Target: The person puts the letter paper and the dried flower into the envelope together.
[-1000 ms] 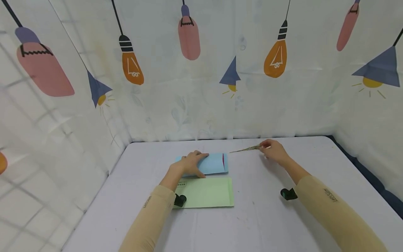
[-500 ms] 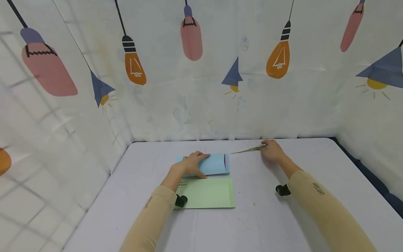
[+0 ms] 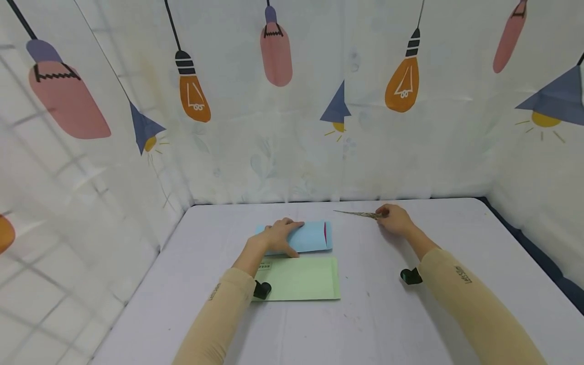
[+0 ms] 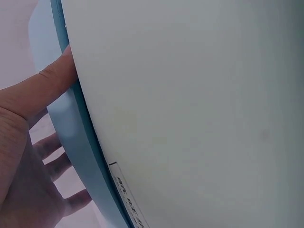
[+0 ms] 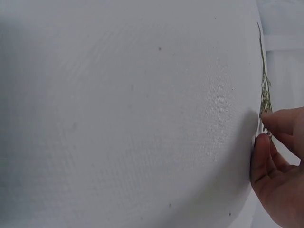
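A light blue envelope point(image 3: 310, 236) lies flat on the table, its opening with a red edge facing right. My left hand point(image 3: 279, 236) rests on its left part with fingers spread; in the left wrist view the thumb point(image 4: 47, 83) touches the blue envelope's point(image 4: 71, 128) edge. A pale green envelope point(image 3: 301, 278) lies just in front of it. My right hand point(image 3: 393, 219) pinches the stem end of a thin dried sprig point(image 3: 358, 213), which points left, a little above the table. The right wrist view shows the sprig point(image 5: 264, 90) between fingertip and thumb.
The table point(image 3: 410, 324) has a pale lilac cover and is walled on three sides by a curtain printed with lamps and bulbs point(image 3: 401, 86). Small black clips point(image 3: 261, 289) point(image 3: 409, 276) sit by each forearm. A dark gap runs along the table's right edge.
The right hand has lifted the sprig and swung its tip upward, from pointing left and down to near level. The left hand stays on the blue envelope.
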The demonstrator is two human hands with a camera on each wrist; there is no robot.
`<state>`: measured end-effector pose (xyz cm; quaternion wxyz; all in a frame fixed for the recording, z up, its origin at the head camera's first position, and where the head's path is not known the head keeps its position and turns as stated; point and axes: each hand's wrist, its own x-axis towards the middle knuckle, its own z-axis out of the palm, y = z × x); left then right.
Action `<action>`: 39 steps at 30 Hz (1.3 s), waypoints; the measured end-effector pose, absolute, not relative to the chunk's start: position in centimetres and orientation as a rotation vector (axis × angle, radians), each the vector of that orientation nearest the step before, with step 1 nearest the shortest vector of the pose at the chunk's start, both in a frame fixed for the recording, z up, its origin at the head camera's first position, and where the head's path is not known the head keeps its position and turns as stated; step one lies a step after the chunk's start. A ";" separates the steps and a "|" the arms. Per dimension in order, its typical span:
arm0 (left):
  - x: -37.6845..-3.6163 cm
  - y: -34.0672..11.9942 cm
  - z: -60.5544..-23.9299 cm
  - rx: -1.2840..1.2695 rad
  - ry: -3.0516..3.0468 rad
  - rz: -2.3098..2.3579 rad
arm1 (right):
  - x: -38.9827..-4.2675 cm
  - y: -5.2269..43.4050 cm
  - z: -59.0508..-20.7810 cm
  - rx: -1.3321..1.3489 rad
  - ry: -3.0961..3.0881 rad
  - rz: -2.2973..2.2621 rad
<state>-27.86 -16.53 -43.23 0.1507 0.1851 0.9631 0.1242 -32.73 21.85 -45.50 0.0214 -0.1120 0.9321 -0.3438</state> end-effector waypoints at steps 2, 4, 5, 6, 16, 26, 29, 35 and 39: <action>-27.8 -16.5 -43.3 0.529 2.765 0.361 | -32.6 21.8 -45.5 -0.350 2.887 -1.071; -27.8 -16.6 -43.3 0.529 2.765 0.360 | -32.6 21.7 -45.6 -0.355 2.888 -1.074; -27.8 -16.6 -43.3 0.533 2.766 0.363 | -32.6 21.7 -45.6 -0.354 2.889 -1.075; -27.8 -16.6 -43.3 0.534 2.766 0.362 | -32.5 21.7 -45.6 -0.353 2.889 -1.077; -27.9 -16.7 -43.5 0.536 2.767 0.348 | -32.3 21.7 -46.0 -0.338 2.866 -1.142; -27.9 -16.6 -43.3 0.560 2.771 0.366 | -31.9 21.7 -46.0 -0.316 2.833 -1.250; -27.9 -16.7 -43.5 0.559 2.773 0.373 | -31.7 21.6 -45.9 -0.317 2.814 -1.271; -27.9 -16.8 -43.4 0.569 2.776 0.380 | -31.3 21.0 -45.6 -0.328 2.734 -1.358; -28.0 -16.8 -43.5 0.583 2.773 0.381 | -31.2 20.7 -45.7 -0.348 2.697 -1.396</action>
